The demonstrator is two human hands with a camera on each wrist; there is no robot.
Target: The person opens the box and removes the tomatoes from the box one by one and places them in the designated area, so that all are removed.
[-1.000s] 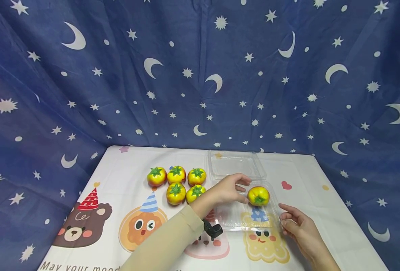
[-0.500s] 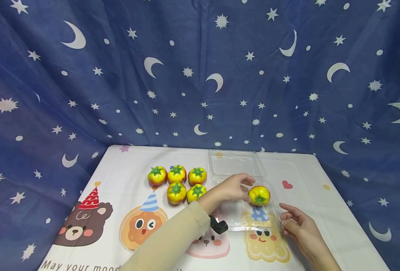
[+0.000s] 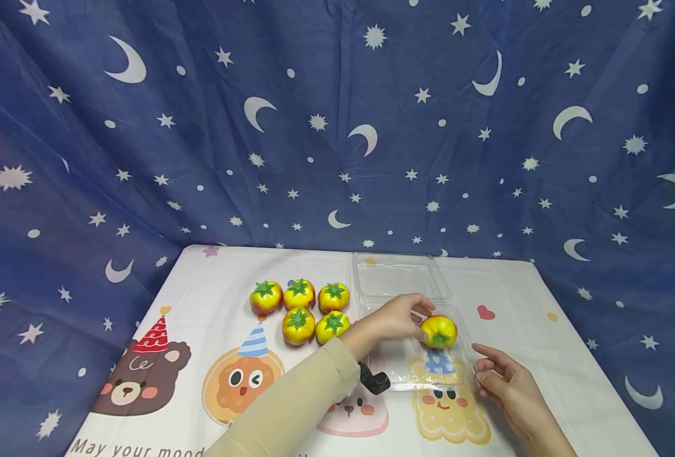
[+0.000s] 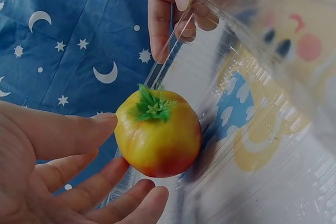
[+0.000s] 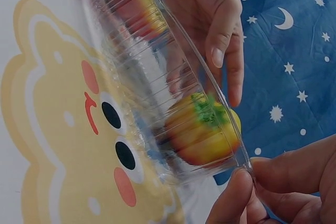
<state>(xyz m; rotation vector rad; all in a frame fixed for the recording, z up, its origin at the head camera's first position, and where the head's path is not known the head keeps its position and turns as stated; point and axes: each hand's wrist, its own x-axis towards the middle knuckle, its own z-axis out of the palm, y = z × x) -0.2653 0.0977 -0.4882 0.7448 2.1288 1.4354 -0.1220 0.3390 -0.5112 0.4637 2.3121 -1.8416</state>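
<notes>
A yellow-and-red tomato-like fruit (image 3: 440, 332) with a green leafy top lies in the right part of a clear plastic clamshell container (image 3: 391, 371). Its lid is folded back behind. My left hand (image 3: 397, 317) is at the fruit's left side, fingers loosely bent and spread. In the left wrist view, the thumb tip meets the fruit's edge; whether it presses there I cannot tell. Its other fingers (image 4: 86, 187) stay spread below the fruit, not wrapped round it. My right hand (image 3: 505, 384) pinches the container's right rim between thumb and fingers, plain in the right wrist view (image 5: 283, 187).
Left of the container, several matching fruits (image 3: 298, 326) stand in two rows on the white printed tablecloth (image 3: 183, 279). The open lid (image 3: 397, 279) lies flat at the back. A blue curtain (image 3: 292, 158) with stars and moons hangs behind the table.
My left hand has shifted slightly right, closer to the fruit, and its forearm has moved along. The right hand keeps its place at the container's rim.
</notes>
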